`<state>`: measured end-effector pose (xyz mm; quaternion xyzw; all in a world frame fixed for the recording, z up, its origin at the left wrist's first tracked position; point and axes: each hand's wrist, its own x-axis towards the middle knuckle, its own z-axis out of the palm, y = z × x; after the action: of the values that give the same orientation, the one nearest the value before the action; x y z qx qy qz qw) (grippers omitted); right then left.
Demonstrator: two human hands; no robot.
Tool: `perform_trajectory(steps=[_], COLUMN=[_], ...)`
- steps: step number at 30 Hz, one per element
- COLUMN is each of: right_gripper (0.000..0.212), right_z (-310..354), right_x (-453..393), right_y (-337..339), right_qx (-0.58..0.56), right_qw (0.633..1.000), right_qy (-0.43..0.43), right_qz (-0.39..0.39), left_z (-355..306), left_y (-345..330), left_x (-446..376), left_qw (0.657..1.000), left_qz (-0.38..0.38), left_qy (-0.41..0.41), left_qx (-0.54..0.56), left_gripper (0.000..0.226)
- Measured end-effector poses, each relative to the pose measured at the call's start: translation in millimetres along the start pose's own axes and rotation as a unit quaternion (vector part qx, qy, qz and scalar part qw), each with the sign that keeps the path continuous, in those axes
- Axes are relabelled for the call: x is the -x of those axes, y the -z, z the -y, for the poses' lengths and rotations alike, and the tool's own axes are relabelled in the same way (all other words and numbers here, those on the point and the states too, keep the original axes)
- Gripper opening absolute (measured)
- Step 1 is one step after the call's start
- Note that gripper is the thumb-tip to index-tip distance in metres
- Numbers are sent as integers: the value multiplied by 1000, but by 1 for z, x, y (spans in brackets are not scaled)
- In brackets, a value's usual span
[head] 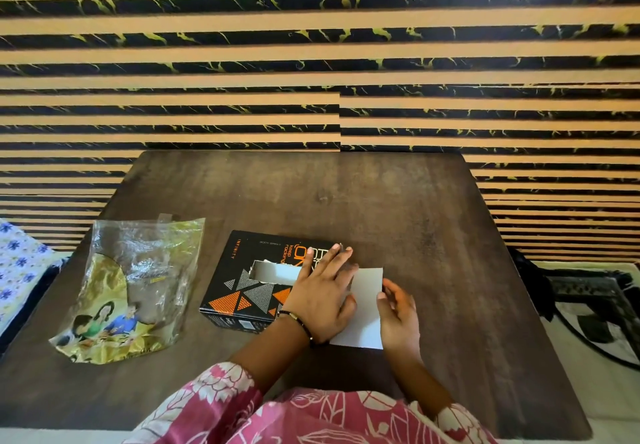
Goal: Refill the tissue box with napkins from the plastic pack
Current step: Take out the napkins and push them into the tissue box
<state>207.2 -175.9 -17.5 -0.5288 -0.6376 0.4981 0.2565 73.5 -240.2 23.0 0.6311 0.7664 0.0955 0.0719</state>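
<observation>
While my left hand [320,300] presses flat on the tissue box [256,281], its long axis running left-right, my right hand [398,312] pinches the open end flap [367,305] at its right end.

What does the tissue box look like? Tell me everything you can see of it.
The tissue box is black printed cardboard with orange and grey triangles, lying flat near the middle of the brown table. Its top slot is torn open. The left hand rests flat on its right end, where a white flap, touched by the right hand, sticks out.
</observation>
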Motion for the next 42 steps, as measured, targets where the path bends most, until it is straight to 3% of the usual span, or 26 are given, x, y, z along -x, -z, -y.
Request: perform_trajectory(steps=[4, 9, 12, 17, 19, 23, 26, 31, 42], right_gripper=[34, 34, 21, 21, 27, 52, 58, 60, 47], right_z=[13, 16, 14, 20, 21, 26, 31, 33, 38], right_x=[0, 4, 6, 12, 11, 10, 13, 12, 25], right_y=[0, -8, -8, -12, -15, -16, -18, -23, -35], right_qx=[-18, -75, -99, 21, 29, -38, -90, -86, -184], right_qw=[998, 997, 995, 995, 995, 992, 981, 980, 961], right_qy=[57, 27, 21, 81, 67, 14, -19, 6, 2], right_qz=[21, 8, 6, 57, 73, 121, 171, 178, 207], left_z=[0, -1, -1, 0, 2, 2, 1, 2, 3], left_y=[1, 0, 1, 0, 0, -1, 0, 1, 3], left_x=[3, 3, 4, 5, 4, 5, 6, 6, 1], left_qw=[997, 998, 998, 997, 995, 994, 993, 984, 980], left_qz=[-47, -35, -32, -30, -39, -47, -53, -89, -62], left_qy=[11, 29, 31, 47, 66, 80, 78, 99, 122], left_qx=[52, 38, 45, 49, 58, 62, 69, 119, 141], left_gripper=[60, 64, 65, 64, 67, 68, 68, 66, 75])
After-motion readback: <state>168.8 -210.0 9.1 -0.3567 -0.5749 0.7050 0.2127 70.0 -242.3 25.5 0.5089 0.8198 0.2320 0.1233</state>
